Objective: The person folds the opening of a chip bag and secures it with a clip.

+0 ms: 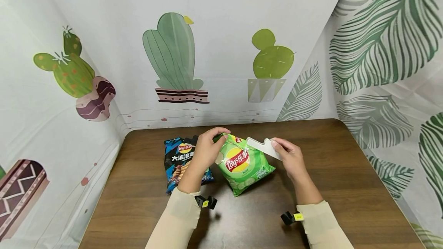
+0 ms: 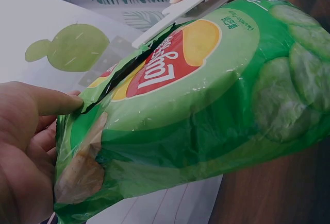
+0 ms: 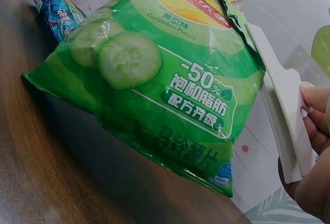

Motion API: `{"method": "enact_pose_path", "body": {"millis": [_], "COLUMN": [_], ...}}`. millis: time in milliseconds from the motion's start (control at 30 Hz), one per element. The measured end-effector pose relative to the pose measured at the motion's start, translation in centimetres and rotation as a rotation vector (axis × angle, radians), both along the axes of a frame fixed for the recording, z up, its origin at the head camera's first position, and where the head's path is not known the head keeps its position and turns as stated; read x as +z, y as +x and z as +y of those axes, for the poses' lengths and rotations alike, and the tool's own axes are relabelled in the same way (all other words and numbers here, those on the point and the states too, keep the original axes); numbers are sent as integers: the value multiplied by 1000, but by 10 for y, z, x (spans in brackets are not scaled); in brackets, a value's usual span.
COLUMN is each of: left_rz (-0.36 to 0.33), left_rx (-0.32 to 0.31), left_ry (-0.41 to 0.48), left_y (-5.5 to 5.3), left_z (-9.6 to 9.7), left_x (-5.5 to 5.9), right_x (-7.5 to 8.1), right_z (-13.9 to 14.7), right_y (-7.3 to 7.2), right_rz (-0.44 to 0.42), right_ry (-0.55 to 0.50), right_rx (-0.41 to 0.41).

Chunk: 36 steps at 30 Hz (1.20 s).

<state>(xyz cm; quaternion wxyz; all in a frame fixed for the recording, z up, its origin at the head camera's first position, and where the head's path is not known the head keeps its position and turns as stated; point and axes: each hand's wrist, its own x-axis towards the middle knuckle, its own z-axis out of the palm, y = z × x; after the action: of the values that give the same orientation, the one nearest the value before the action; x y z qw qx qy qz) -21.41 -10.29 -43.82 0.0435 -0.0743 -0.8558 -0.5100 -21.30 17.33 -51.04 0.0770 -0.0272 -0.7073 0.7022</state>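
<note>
A green bag of cucumber-flavour chips (image 1: 238, 164) tilts over the table, its top end raised between my hands. My left hand (image 1: 209, 147) pinches the bag's top left corner between thumb and fingers. A dark slit-like line crosses the bag near its top, through the printed logo. My right hand (image 1: 290, 158) grips a long white plastic bag clip (image 1: 263, 148) by its outer end. In the right wrist view the clip (image 3: 289, 95) shows two long arms, standing apart, with its tip against the bag's top right edge.
A blue and black chip bag (image 1: 173, 164) lies on the brown wooden table (image 1: 138, 210), left of the green one and partly behind my left forearm. A white curtain (image 1: 225, 49) printed with cacti and leaves hangs behind the table's far edge.
</note>
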Motion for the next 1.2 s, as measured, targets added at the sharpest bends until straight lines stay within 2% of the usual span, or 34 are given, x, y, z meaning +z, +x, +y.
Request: {"method": "enact_pose_path", "body": {"millis": [533, 933, 1200], "left_rz": [-4, -12, -4], "left_rx": [-3, -2, 5], "left_ry": [9, 15, 16], "left_y": [0, 1, 1], "left_z": [0, 0, 1], "left_x": [-4, -4, -4], "right_x": [5, 6, 8], "right_z": [-6, -8, -12], "right_y": [-2, -4, -4], "right_rz": [13, 44, 43], "right_ry": [-8, 32, 30], "right_rx": [46, 97, 92]}}
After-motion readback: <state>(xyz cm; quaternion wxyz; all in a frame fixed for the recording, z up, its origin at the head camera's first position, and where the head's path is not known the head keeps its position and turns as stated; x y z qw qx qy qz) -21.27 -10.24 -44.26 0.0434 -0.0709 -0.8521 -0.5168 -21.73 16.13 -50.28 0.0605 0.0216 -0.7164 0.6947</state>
